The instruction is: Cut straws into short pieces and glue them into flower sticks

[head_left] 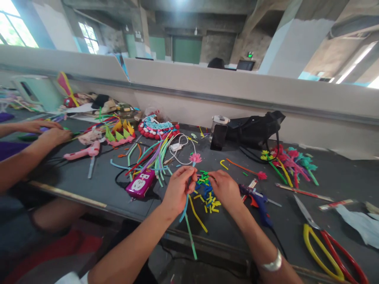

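- The green stem (191, 236) comes nearest the camera. Its lower end hangs past the front edge of the worktop (89, 173), and a yellow stem (197, 216) curves beside it.
- Both stems run up into the left hand (177, 189), which is closed on them in a pinch of thumb and fingertips. The pinch sits just under the pink bloom (195, 158), held a little above the worktop.
- By the look of it this flower is very light, thin and bendy, and the bloom is soft and easily crushed. The safest hold is on the stems just below the bloom — where the pinch sits now — not on the petals.
- The right hand (226, 189) is just beside it, fingers curled toward the stems over a heap of cut pieces (209, 197) in blue, green and yellow. Whether it pinches one of them cannot be told. A silver bangle (271, 263) sits on that wrist.
- A blue glue gun (259, 201) lies just right of that hand, and a purple power strip (140, 183) lies near the left hand.
- Farther out are a spread of long straws (151, 157), a bunch of finished flowers (287, 159), and scissors (325, 244) with yellow and red handles. A black bag (254, 128) rests against the back wall.
- At the far left another person's hands (50, 134) rest on the worktop, near a pink glue gun (83, 152).
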`<state>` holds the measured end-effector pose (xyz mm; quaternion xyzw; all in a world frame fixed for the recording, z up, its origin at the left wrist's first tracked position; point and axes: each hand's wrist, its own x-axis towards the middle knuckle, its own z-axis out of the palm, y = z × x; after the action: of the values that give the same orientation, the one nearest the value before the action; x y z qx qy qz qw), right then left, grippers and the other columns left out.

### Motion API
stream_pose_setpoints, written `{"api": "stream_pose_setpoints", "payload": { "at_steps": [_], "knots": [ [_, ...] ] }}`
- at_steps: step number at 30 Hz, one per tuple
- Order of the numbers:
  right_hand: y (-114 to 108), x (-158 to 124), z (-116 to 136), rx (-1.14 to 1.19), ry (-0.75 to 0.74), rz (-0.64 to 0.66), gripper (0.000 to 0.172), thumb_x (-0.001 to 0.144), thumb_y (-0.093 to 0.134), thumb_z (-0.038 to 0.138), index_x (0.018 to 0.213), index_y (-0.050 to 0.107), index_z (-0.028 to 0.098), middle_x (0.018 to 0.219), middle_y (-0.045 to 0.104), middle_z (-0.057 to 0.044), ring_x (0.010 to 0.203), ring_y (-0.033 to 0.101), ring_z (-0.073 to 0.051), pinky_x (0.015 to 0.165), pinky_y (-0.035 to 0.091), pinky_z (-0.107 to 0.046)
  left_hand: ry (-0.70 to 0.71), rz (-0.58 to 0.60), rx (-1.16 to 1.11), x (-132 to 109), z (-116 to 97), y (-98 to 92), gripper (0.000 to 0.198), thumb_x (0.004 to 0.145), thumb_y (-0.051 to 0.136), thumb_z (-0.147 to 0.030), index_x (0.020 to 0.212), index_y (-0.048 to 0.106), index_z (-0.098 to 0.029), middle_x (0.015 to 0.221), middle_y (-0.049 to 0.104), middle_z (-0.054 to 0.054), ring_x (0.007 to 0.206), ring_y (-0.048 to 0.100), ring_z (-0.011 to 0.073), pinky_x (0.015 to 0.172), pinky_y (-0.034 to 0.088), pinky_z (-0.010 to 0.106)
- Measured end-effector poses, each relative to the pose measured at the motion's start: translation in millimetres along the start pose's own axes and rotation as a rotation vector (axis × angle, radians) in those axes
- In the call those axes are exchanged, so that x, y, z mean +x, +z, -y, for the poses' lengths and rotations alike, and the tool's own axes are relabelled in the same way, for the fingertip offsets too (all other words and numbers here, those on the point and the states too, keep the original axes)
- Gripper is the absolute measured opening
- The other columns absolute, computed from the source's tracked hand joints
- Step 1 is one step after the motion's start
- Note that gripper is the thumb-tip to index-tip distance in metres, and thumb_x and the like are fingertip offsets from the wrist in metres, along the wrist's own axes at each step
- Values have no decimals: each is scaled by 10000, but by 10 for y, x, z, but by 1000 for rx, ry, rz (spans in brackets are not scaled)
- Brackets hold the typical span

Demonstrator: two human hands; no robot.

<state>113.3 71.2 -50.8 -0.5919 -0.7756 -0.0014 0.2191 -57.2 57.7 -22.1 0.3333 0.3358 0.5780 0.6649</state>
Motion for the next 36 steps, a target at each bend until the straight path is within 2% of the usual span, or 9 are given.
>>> {"api": "stream_pose_setpoints", "payload": {
  "at_steps": [3,6,11,14,19,21,24,29,36],
  "knots": [
    [117,244,111,-14,-29,37,198,897,535,179,994,703,221,949,677,-70,934,607,-204,733,451,-268,-1,-27,-20,7,-4,-4,158,772,662,-283,782,602,-137,592,524,-41,390,377,27,398,201,191],
    [222,392,151,-17,-64,86,129,863,571,172,823,690,203,868,662,-65,882,586,-197,682,434,-270,-19,-27,-28,-5,-13,13,161,768,659,-286,776,594,-139,557,519,-47,367,342,20,400,178,196],
    [294,374,113,49,-34,70,143,858,525,154,750,616,176,777,650,-57,776,581,-168,698,429,-270,-58,5,-25,-51,-13,51,168,786,639,-303,800,597,-141,511,514,-52,344,282,16,394,143,199],
    [183,226,42,137,14,0,154,883,461,167,860,613,176,775,665,-47,742,609,-162,685,440,-252,-69,21,-18,-74,5,69,176,800,635,-311,826,610,-138,501,505,-56,345,261,14,394,138,197],
    [-218,-84,-81,375,85,-186,222,924,452,293,919,650,194,871,698,-37,737,642,-152,673,493,-248,-102,25,6,-91,51,122,196,805,638,-342,824,624,-147,443,458,-72,335,249,19,392,145,197],
    [-384,-171,-104,467,84,-271,195,910,508,304,921,683,220,896,704,-25,751,644,-156,655,491,-251,-122,34,17,-94,75,155,195,805,631,-341,812,626,-146,419,445,-74,327,245,22,390,138,201],
    [-549,-243,-105,458,33,-363,174,914,530,283,918,698,236,910,704,-20,807,648,-163,695,495,-266,-154,43,28,-96,121,213,195,802,625,-340,798,624,-146,429,467,-64,323,256,23,384,121,207],
    [-583,-291,-63,381,-32,-456,166,897,599,243,1055,648,248,892,716,3,734,643,-140,702,509,-266,-171,63,25,-93,221,321,200,784,649,-351,785,613,-154,448,477,-64,329,275,25,371,127,199],
    [-580,-320,-34,248,-112,-521,267,863,643,188,1116,609,265,846,716,9,811,593,-183,707,503,-291,-171,85,17,-87,365,410,204,783,670,-337,737,576,-162,478,487,-62,352,281,20,376,143,185]
  ]
}}
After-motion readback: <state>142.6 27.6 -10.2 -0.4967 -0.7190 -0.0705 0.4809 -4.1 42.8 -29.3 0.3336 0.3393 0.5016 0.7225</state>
